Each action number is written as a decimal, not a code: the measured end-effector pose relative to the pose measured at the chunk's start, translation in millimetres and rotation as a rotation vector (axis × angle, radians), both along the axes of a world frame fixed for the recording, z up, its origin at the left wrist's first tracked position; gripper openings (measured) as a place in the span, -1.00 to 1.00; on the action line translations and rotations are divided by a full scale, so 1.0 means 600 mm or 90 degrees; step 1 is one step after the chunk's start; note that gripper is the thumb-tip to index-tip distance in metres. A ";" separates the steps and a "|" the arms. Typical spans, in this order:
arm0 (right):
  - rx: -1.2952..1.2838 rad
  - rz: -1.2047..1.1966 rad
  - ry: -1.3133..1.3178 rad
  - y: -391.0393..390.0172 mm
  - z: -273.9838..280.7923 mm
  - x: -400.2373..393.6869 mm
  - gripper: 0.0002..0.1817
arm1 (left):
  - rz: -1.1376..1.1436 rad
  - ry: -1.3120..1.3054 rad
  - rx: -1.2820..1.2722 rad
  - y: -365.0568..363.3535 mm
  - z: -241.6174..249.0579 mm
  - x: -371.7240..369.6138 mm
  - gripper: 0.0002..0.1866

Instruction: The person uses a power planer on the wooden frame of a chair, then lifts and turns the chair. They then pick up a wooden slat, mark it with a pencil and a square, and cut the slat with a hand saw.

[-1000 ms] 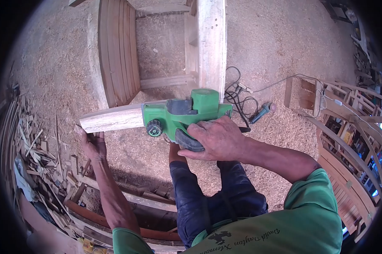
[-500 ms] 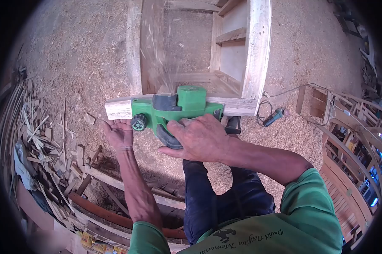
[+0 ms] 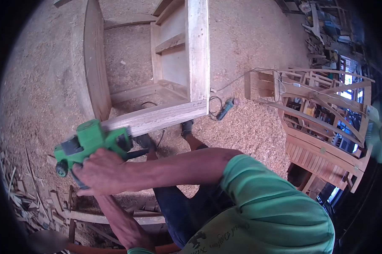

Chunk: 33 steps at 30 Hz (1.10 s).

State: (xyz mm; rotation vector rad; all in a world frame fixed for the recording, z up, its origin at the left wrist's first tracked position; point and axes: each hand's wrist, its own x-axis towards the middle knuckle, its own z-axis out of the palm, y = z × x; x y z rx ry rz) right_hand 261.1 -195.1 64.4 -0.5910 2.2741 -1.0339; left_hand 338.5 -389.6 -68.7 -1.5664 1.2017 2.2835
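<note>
A green electric planer (image 3: 90, 134) with a black knob is at the left end of the frame's near board (image 3: 165, 117). My right hand (image 3: 101, 171) is closed around its handle. The planer's rear still overlaps the board end, while most of its body hangs past it to the left. My left forearm (image 3: 117, 216) reaches up beneath my right arm; the left hand is hidden behind my right hand and the planer. The board belongs to a wooden frame with slats and side panels (image 3: 198, 55).
Wood shavings (image 3: 254, 139) cover the floor. A corded angle grinder (image 3: 226, 109) lies right of the frame. Wooden furniture (image 3: 317, 148) stands at the far right. Offcuts (image 3: 24, 190) are piled at the lower left, and a long timber (image 3: 98, 218) lies near my legs.
My right hand has carried the planer left along the board to its end. The spray of shavings is gone. My left hand has gone out of sight, and the view has swung right.
</note>
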 end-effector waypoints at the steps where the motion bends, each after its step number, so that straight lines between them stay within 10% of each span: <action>1: -0.005 0.001 -0.015 -0.017 0.001 -0.006 -0.16 | 0.000 0.002 -0.002 -0.004 -0.001 0.001 -0.31; 9: -0.127 -0.155 0.184 -0.167 -0.071 0.002 -0.19 | 0.016 0.000 -0.050 0.011 -0.013 0.025 -0.36; 16: -0.059 -0.188 -0.203 0.233 0.107 0.087 -0.22 | 0.121 -0.064 -0.247 0.067 0.030 0.067 -0.40; 19: 0.072 -0.352 -0.224 0.392 0.166 0.198 -0.20 | -0.158 0.044 -0.656 0.213 0.097 0.042 -0.45; 22: 0.176 -0.591 -0.233 0.506 0.186 0.309 -0.18 | -0.508 0.089 -0.543 0.507 0.186 -0.047 -0.41; 24: 0.231 -0.711 -0.268 0.572 0.203 0.361 -0.23 | -0.728 0.379 -0.785 0.630 0.092 -0.062 -0.25; 26: 0.169 -0.851 -0.192 0.622 0.175 0.431 -0.43 | -0.823 0.113 -0.608 0.719 0.092 -0.087 -0.15; 33: 0.052 -1.029 -0.220 0.714 0.139 0.558 -0.56 | -0.926 0.139 -0.292 0.670 0.080 -0.145 -0.10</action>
